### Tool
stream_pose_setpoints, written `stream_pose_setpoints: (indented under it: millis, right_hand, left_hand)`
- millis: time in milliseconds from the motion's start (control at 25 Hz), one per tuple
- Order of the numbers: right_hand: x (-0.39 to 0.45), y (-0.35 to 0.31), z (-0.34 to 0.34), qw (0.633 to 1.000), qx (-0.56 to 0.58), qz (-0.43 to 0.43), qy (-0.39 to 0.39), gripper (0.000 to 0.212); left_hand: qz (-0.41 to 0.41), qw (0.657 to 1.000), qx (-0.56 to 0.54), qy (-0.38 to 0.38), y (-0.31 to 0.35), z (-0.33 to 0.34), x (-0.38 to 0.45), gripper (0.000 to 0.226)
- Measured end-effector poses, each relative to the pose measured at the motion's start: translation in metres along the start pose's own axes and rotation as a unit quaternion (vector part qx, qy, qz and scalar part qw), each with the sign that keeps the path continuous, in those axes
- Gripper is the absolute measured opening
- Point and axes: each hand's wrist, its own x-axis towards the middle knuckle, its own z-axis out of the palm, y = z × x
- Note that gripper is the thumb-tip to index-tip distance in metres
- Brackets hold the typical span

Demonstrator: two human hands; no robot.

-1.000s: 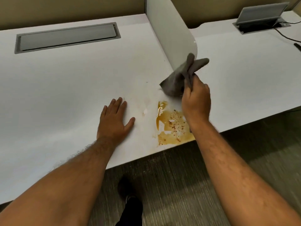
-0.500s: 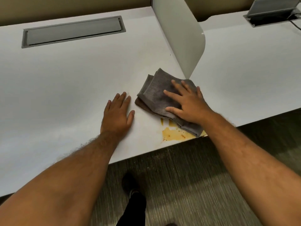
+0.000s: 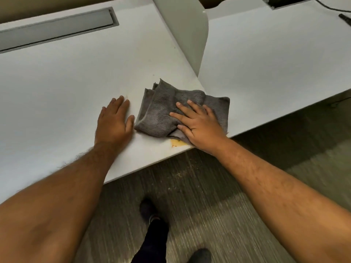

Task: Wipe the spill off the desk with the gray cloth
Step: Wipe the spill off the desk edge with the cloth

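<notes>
The gray cloth (image 3: 161, 109) lies bunched and flat on the white desk (image 3: 66, 95) near its front edge. My right hand (image 3: 197, 126) presses down on the cloth with fingers spread. A small patch of the orange-brown spill (image 3: 177, 142) shows at the desk edge just below the cloth; the rest of it is hidden under the cloth. My left hand (image 3: 114, 122) rests flat on the desk, palm down, its thumb beside the cloth's left edge, holding nothing.
A white divider panel (image 3: 188, 31) stands upright behind the cloth, between two desk sections. A gray cable tray lid (image 3: 55, 29) is set into the desk at back left. A black cable (image 3: 334, 8) lies at far right. Carpet and my shoes (image 3: 150, 209) are below.
My right hand brought the cloth down from the air onto the spill and pressed it flat, then slid it over the stain, so less of the spill shows. My left hand stayed put.
</notes>
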Motion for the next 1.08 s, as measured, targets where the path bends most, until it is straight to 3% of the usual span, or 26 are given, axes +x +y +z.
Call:
stream_pose_setpoints:
  millis: [520, 600, 680, 760, 840, 880, 920, 1000, 1080]
  right_hand:
    - [-0.101, -0.01, -0.01, 0.995, 0.088, -0.029, 0.025, 0.042]
    - [-0.104, -0.003, -0.021, 0.995, 0.093, 0.001, 0.029, 0.037]
    - [-0.115, 0.011, -0.029, 0.984, 0.131, 0.076, 0.092, 0.03]
    - [-0.127, 0.026, -0.04, 0.935, 0.236, 0.199, 0.171, 0.021]
    - [-0.115, 0.039, -0.06, 0.832, 0.38, 0.304, 0.267, 0.023]
    - [-0.101, 0.045, -0.072, 0.789, 0.419, 0.327, 0.306, 0.026]
    - [-0.083, 0.047, -0.083, 0.779, 0.427, 0.329, 0.32, 0.026]
    - [-0.044, 0.043, -0.088, 0.844, 0.387, 0.27, 0.256, 0.025]
    - [-0.017, 0.032, -0.058, 0.943, 0.246, 0.2, 0.102, 0.033]
  left_hand:
    - [-0.047, 0.997, 0.048, -0.027, 0.021, 0.009, -0.036, 0.058]
    - [-0.053, 0.997, 0.044, -0.024, 0.021, 0.008, -0.036, 0.058]
    - [-0.053, 0.998, 0.035, -0.023, 0.022, 0.007, -0.036, 0.058]
    - [-0.054, 0.998, 0.035, -0.018, 0.022, 0.008, -0.035, 0.058]
    - [-0.057, 0.998, 0.036, -0.013, 0.021, 0.01, -0.034, 0.058]
    - [-0.06, 0.998, 0.035, -0.013, 0.02, 0.01, -0.033, 0.058]
    - [-0.061, 0.997, 0.033, -0.014, 0.02, 0.011, -0.033, 0.058]
    - [-0.062, 0.997, 0.034, -0.014, 0.019, 0.012, -0.032, 0.058]
    - [-0.062, 0.997, 0.033, -0.011, 0.018, 0.012, -0.033, 0.058]
